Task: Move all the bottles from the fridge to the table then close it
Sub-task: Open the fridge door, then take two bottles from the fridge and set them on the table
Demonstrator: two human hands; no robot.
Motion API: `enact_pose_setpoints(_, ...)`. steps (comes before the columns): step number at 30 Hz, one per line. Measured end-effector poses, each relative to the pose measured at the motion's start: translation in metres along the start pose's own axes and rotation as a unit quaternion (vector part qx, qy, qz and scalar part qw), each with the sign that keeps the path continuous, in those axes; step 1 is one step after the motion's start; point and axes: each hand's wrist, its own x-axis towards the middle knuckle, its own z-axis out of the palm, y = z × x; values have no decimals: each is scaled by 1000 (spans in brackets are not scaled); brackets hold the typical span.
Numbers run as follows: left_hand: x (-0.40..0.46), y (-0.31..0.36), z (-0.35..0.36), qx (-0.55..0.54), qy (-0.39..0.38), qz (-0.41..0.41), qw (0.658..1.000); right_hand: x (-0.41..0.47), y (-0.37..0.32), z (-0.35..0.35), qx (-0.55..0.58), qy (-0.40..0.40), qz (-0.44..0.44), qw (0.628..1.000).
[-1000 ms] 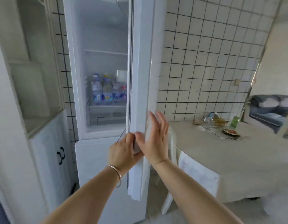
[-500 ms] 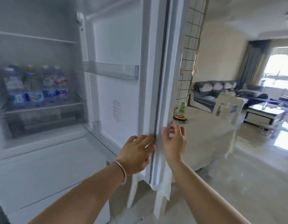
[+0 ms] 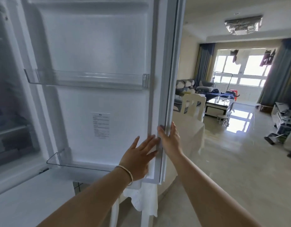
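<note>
The fridge door (image 3: 100,54) stands wide open with its white inner side facing me. My left hand (image 3: 139,158), a bangle on its wrist, presses flat on the inner panel near the door's free edge, fingers straight. My right hand (image 3: 170,140) rests on that edge, thumb on the inner seal and straight fingers on the outer side. The fridge interior (image 3: 10,99) shows at the far left, blurred; a purplish smear there may be bottle labels. The table (image 3: 190,128), under a white cloth, is mostly hidden behind the door.
Two clear door bins (image 3: 87,79) hold nothing I can see. A white chair (image 3: 193,104) stands by the table. Beyond lie a glossy tiled floor (image 3: 231,161), a sofa (image 3: 184,86), a coffee table (image 3: 218,104) and clutter (image 3: 282,126) along the right wall.
The door has swung further open and now faces me. My left hand went from gripping the edge to lying flat on the inner panel. The bottles have slid out of clear view.
</note>
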Motion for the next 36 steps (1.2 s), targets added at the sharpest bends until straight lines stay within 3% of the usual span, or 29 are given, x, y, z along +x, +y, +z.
enact_pose_setpoints(11,14,-20,15,-99,22,30,994,29,4,19,-115,51,6,992)
enact_pose_setpoints(17,2,-11,7,-142,36,-15,989,21,-2,14,-124,55,20,991)
enact_pose_setpoints(19,-5,-8,1,-174,61,-44,982,10,-11,12,-104,132,-5,986)
enact_pose_setpoints(22,-23,-11,-9,-185,132,-81,971,-18,-34,24,5,217,-135,967)
enact_pose_setpoints(25,-55,-20,-12,-171,200,-159,951,-55,-48,52,43,146,-274,950)
enact_pose_setpoints(27,-83,-26,-9,-173,198,-230,937,-78,-51,76,40,69,-326,942)
enact_pose_setpoints(32,-174,-61,-12,-158,80,-383,907,-127,-59,155,22,-97,-309,946)
enact_pose_setpoints(36,-251,-114,-12,-144,76,-477,864,-163,-77,230,6,-190,-306,933)
